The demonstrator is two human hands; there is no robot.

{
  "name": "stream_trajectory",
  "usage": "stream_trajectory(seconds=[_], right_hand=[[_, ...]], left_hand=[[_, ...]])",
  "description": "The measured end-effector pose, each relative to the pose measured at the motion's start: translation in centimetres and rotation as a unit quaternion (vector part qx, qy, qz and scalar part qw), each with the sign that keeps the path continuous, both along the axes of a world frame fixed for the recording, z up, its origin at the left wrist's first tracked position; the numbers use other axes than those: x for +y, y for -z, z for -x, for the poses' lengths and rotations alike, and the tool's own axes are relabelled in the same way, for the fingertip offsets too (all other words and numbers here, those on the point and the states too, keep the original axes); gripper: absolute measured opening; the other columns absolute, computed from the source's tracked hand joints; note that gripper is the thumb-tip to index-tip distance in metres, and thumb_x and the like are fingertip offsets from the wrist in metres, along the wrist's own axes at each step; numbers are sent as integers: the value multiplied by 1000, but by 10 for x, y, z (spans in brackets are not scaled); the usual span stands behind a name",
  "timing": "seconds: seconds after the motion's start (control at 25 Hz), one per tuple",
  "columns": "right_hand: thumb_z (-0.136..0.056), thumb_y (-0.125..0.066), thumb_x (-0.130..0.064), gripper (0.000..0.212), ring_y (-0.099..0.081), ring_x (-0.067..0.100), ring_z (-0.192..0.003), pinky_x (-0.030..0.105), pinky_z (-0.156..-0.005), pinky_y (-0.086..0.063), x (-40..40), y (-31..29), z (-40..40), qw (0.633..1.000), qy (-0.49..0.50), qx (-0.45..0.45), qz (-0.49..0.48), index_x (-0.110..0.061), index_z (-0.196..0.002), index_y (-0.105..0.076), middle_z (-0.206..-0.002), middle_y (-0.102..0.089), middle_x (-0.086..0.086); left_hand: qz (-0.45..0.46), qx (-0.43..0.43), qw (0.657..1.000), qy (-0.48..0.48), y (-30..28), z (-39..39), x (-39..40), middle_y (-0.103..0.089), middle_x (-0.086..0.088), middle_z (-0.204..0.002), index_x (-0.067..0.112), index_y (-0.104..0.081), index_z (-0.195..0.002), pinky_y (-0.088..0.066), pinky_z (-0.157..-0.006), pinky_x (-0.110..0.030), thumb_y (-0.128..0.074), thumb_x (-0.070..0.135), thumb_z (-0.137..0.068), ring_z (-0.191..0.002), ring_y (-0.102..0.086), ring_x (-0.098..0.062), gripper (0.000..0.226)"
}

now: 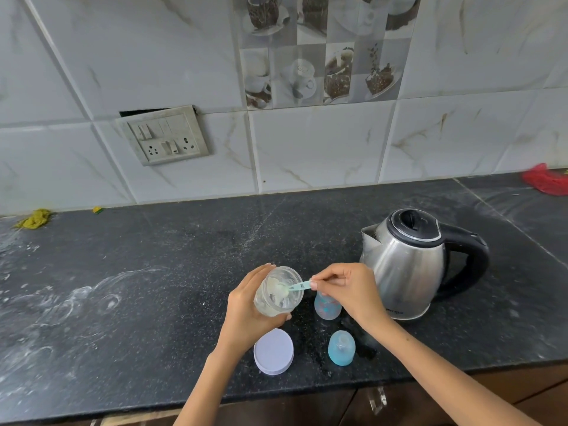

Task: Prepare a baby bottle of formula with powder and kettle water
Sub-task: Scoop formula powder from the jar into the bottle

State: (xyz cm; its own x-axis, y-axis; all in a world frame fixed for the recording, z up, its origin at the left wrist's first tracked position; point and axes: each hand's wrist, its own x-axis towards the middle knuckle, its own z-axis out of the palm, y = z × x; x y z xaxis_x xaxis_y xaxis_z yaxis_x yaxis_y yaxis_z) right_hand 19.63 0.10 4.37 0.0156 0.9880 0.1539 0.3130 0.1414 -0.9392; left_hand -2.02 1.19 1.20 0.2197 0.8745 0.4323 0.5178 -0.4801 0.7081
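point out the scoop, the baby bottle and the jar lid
scoop (299, 286): head view, on its pale green handle
baby bottle (326, 309): head view, on its clear body
jar lid (273, 351): head view, on its flat top

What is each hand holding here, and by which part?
Left hand grips the powder jar around its side wall. Right hand pinches the scoop by its handle end.

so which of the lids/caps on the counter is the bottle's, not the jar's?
The translucent blue dome cap, standing near the counter edge in front of the open bottle. The other is a flat white disc lid, left of it, below the jar in the left hand.
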Motion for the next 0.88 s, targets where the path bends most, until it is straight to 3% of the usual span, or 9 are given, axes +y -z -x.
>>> stream_trajectory(seconds=[0.2, 0.28, 0.44, 0.6, 0.88], right_hand=[[-75, -81, -6, 9, -74, 7, -70, 18, -65, -58, 1, 4, 2, 1000, 6, 0, -20, -13, -82, -79, -76, -78, -3], [-75, -81, -4, 8, -74, 11, -66, 17, -60, -57, 4, 4, 3, 999, 16, 26, 15, -10, -80, -78, -71, -77, 1], [-76, -78, 1, 7, -76, 22, -75, 16, -57, -56, 7, 3, 4, 965, 56, 190, 174, -2, -81, -76, -77, -77, 13], [-78, -73, 8, 6, -76, 25, -77, 18, -58, -58, 4, 5, 6, 912, 60, 313, 259, 4, -83, -74, -84, -76, 19], [-76, -74, 8, 8, -76, 27, -79, 19, -57, -58, 3, 6, 8, 902, 80, 330, 266, 4, -83, -75, -85, -76, 20]], left_hand=[[10, 3, 1000, -11, -1, -1, 1, -58, 7, -128, 20, -59, -122, -35, -100, -7, -92, 22, -46, -120, -50, -2, 82], [11, 4, 1000, -17, -2, 0, 1, -58, 7, -127, 19, -59, -121, -35, -100, -8, -92, 21, -46, -119, -52, -3, 82], [14, 7, 1000, -19, -2, 1, 1, -59, 5, -127, 18, -60, -121, -36, -101, -10, -92, 20, -46, -119, -53, -6, 82], [13, 13, 1000, -13, -4, 1, 1, -59, 4, -126, 16, -60, -121, -37, -101, -12, -92, 19, -46, -119, -53, -7, 82], [26, 9, 999, -21, -3, -1, 3, -61, 6, -122, 19, -61, -119, -36, -95, -6, -92, 22, -45, -112, -56, -7, 81]])
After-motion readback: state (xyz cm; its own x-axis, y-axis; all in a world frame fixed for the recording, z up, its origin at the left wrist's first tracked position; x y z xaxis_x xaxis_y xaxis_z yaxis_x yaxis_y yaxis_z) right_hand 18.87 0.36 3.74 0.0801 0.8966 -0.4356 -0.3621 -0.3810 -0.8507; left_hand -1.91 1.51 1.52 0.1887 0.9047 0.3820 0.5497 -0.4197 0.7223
